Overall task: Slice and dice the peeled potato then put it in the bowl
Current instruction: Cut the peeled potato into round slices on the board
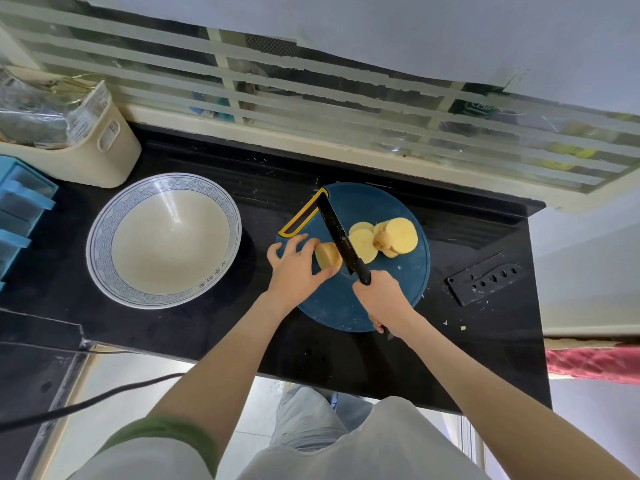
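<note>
Potato stub point(328, 255): on the round blue cutting board point(332, 306), which sits on the tabletop point(225, 327) right of centre, closer to the far edge.

Your left hand point(298, 268) grips the stub, fingers curled over its top and thumb on the near side. Your right hand point(384, 301) is wrapped round the handle of the black knife point(341, 237). The blade stands just right of the stub, with its tip toward the far edge and leaning left.

Round slices point(398, 237) lie overlapped on the board's right half, past the blade.

Orientation: the stub is short now. Its axis looks to run left-right, along the tabletop's far edge, with the cut face turned toward the blade.

Handling, as judged: firm and dense, with wet cut flesh that is likely slippery and a rounded side that may roll. Hold it at the left end, fingertips tucked back from the cut face. The slices should lie flat and stack for dicing.

Bowl point(98, 237): left of the board, no potato in it yet.
</note>
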Demonstrator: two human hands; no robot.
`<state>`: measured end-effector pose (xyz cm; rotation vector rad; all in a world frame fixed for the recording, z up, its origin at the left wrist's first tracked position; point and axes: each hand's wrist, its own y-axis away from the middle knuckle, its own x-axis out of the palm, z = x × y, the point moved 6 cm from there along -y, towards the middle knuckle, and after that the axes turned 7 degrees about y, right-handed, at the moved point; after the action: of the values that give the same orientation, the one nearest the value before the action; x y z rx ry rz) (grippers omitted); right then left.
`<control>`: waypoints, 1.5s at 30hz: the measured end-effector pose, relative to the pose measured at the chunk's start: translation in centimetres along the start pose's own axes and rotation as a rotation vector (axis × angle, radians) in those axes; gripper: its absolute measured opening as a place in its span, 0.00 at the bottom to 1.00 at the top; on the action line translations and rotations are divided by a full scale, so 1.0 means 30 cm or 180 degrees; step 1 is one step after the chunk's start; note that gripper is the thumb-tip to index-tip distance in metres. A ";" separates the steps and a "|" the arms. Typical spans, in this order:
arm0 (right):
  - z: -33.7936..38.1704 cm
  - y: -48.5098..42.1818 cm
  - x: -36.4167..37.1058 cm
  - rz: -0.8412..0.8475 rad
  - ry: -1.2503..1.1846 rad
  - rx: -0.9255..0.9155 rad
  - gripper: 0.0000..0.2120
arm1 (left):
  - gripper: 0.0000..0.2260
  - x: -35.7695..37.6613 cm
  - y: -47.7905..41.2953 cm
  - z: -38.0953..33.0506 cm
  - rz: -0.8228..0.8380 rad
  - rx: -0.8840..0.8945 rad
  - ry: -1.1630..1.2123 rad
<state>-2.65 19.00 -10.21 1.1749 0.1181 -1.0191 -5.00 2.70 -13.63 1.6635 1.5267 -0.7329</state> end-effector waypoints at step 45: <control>-0.061 -0.077 0.026 0.0471 -0.1930 -0.0096 0.13 | 0.25 -0.010 0.062 0.066 0.0055 -0.0370 0.0453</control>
<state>-3.09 19.96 -13.07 0.7923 -0.4246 -1.1933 -3.06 0.86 -14.21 1.6690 1.6194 -0.5156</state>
